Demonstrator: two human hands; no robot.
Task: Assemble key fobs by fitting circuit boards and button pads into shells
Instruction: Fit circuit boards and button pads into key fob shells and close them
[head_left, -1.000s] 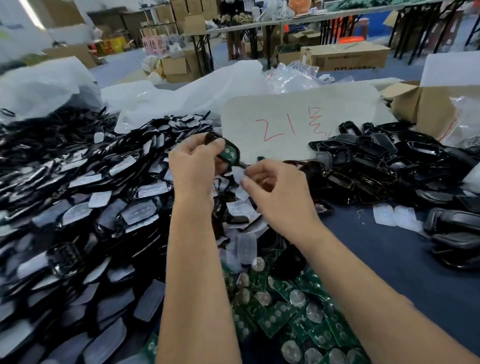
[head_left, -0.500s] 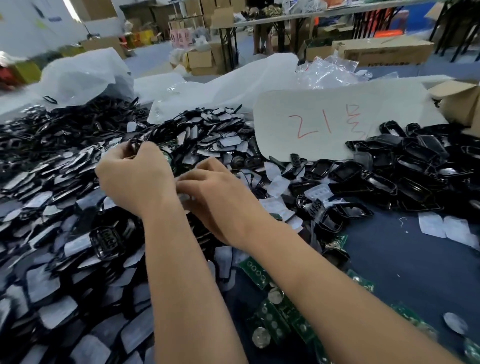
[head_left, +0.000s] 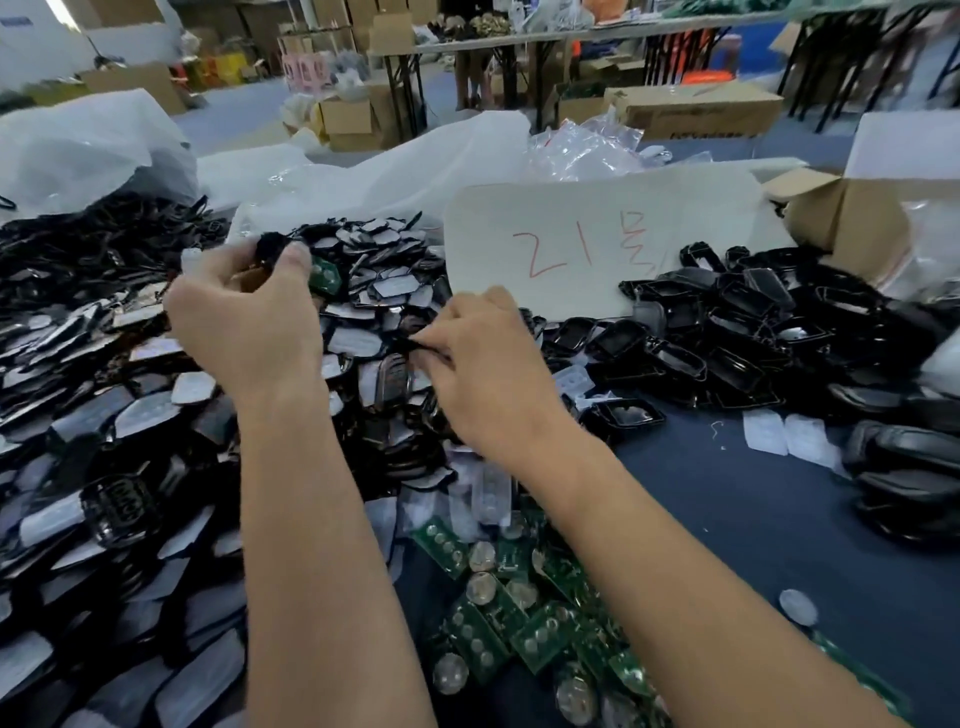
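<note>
At the far left of the frame, a heap of black key-fob shells (head_left: 104, 415) with pale button pads fitted in them covers my desk (head_left: 753, 519), running from the lower left corner up to a white plastic bag (head_left: 88, 140) at the upper left. Left of centre, my left hand (head_left: 249, 322) is raised above that heap, its fingers (head_left: 296, 260) curled round a black shell (head_left: 272, 247) with a green circuit board (head_left: 324, 275) showing just beside the thumb. At the centre of the frame, my right hand (head_left: 488, 364) reaches down onto the pile, fingers narrowed in a pinch on a small dark part (head_left: 415, 345) whose kind I cannot tell. Below my forearms, at the lower centre, loose green circuit boards (head_left: 519, 623) with round silvery contacts lie scattered on the blue desk surface, with a few clear button pads (head_left: 488, 493) just above them. Behind my right hand, at the upper centre, a white card (head_left: 597, 244) bears red handwriting. To the right of centre, a second heap of empty black shells (head_left: 727, 332) lies on the desk, two clear pads (head_left: 784, 436) near its lower edge. At the upper right stands an open cardboard box (head_left: 852, 223).
</note>
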